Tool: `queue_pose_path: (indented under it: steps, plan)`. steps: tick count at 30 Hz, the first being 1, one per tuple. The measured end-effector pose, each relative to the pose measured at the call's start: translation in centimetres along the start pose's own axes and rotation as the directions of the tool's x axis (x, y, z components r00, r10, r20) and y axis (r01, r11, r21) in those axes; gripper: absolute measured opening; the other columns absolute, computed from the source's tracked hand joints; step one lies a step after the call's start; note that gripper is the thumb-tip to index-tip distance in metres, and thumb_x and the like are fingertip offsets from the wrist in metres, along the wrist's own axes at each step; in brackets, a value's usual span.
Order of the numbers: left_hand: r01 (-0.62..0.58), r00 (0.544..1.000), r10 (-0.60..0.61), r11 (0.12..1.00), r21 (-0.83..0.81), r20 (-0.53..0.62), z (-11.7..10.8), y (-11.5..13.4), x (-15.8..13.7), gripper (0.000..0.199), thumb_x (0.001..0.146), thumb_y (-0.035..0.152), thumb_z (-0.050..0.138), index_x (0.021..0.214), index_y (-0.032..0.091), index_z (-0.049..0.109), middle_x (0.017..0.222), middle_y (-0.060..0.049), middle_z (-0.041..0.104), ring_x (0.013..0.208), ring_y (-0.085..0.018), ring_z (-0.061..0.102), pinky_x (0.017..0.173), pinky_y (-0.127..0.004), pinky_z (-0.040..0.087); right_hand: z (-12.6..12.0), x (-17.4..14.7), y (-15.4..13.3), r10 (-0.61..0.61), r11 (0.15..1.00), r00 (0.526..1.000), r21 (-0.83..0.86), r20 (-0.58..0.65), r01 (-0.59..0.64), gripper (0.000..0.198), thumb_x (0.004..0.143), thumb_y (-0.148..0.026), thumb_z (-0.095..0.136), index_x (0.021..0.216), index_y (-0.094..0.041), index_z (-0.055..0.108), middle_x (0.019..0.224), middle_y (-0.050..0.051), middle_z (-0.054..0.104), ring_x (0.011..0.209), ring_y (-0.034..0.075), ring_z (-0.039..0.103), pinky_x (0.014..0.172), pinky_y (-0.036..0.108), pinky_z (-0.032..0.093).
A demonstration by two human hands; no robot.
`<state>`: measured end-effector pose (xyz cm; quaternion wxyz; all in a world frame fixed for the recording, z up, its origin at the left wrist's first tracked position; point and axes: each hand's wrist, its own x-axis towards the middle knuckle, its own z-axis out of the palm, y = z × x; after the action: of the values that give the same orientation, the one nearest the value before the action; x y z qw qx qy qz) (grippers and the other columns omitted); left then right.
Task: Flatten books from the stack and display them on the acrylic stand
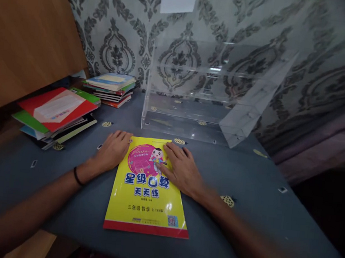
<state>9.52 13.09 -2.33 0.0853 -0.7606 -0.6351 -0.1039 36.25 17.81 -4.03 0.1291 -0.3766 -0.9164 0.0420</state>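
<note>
A yellow workbook (148,202) with a red bottom strip, a cartoon child and blue Chinese lettering lies face up on the table in front of me. My left hand (115,149) rests at its upper left edge, fingers stretched forward and close together, the thumb hidden. On the upper right of the cover lies my right hand (182,169), its fingers extended past the edge and the thumb spread over the cartoon figure. Both palms face down, and the book looks flat between them.
Behind the workbook stands a clear acrylic tiered rack (185,124). To the left are a stack of books topped with a red one (60,107) and another book stack (109,82) farther back. A wooden panel (32,28) rises at the left. Patterned blue-grey cloth (247,182) covers the table.
</note>
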Motion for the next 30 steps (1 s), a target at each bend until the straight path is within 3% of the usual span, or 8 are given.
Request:
queue_pose_path:
  steps: [4, 9, 11, 17, 25, 30]
  plan:
    - [-0.114, 0.993, 0.115, 0.991, 0.064, -0.004, -0.8, 1.3, 0.6, 0.027, 0.102, 0.016, 0.04, 0.12, 0.013, 0.06, 0.123, -0.014, 0.068, 0.12, -0.03, 0.057, 0.097, -0.046, 0.046, -0.4, 0.2, 0.0, -0.019, 0.999, 1.0, 0.039, -0.025, 0.019, 0.062, 0.105, -0.057, 0.033, 0.141, -0.01, 0.052, 0.147, 0.02, 0.055, 0.137, 0.034, 0.049, 0.115, 0.06, 0.034]
    - [-0.222, 0.967, 0.224, 0.975, -0.034, 0.12, -0.8, 2.9, 1.3, 0.028, 0.101, 0.012, 0.042, 0.125, 0.016, 0.056, 0.13, -0.011, 0.066, 0.12, -0.026, 0.059, 0.1, -0.042, 0.047, -1.2, 1.2, -0.4, -0.038, 0.999, 0.999, -0.004, -0.032, 0.038, 0.049, 0.105, -0.051, 0.039, 0.128, -0.015, 0.061, 0.136, 0.018, 0.063, 0.127, 0.034, 0.056, 0.112, 0.064, 0.035]
    - [-0.206, 0.967, 0.213, 0.977, -0.063, 0.138, -0.6, 3.0, 1.4, 0.026, 0.102, 0.014, 0.041, 0.124, 0.016, 0.056, 0.131, -0.011, 0.066, 0.12, -0.025, 0.06, 0.098, -0.042, 0.048, -1.3, 2.1, -1.0, -0.047, 0.999, 0.999, -0.019, -0.003, 0.047, 0.043, 0.104, -0.047, 0.042, 0.125, -0.015, 0.063, 0.135, 0.017, 0.065, 0.126, 0.033, 0.058, 0.113, 0.063, 0.033]
    - [-0.185, 0.979, 0.193, 0.975, -0.121, 0.064, 0.1, 2.4, 1.1, 0.025, 0.103, 0.018, 0.039, 0.122, 0.019, 0.056, 0.13, -0.01, 0.067, 0.122, -0.024, 0.06, 0.102, -0.042, 0.048, -0.3, 4.2, -2.6, -0.101, 0.995, 0.994, 0.021, 0.038, 0.1, 0.049, 0.105, -0.044, 0.045, 0.144, -0.015, 0.05, 0.151, 0.016, 0.053, 0.141, 0.032, 0.047, 0.118, 0.06, 0.031]
    - [-0.135, 0.981, 0.113, 0.982, 0.133, 0.156, -1.2, 2.4, 0.5, 0.023, 0.101, 0.015, 0.039, 0.117, 0.015, 0.056, 0.114, -0.015, 0.071, 0.106, -0.029, 0.066, 0.087, -0.042, 0.052, 0.0, 3.4, -1.5, -0.011, 1.0, 0.999, 0.002, 0.038, 0.011, 0.052, 0.105, -0.048, 0.042, 0.144, -0.016, 0.051, 0.153, 0.016, 0.051, 0.142, 0.033, 0.045, 0.118, 0.062, 0.03]
    - [-0.092, 0.985, 0.073, 0.989, 0.112, 0.157, -1.3, 2.0, 0.0, 0.02, 0.103, 0.015, 0.037, 0.114, 0.016, 0.054, 0.105, -0.012, 0.071, 0.098, -0.026, 0.069, 0.081, -0.037, 0.054, 0.3, 3.3, -1.1, -0.023, 1.0, 1.0, 0.01, 0.01, 0.023, 0.052, 0.105, -0.051, 0.036, 0.142, -0.017, 0.052, 0.151, 0.016, 0.054, 0.139, 0.033, 0.049, 0.116, 0.062, 0.031]
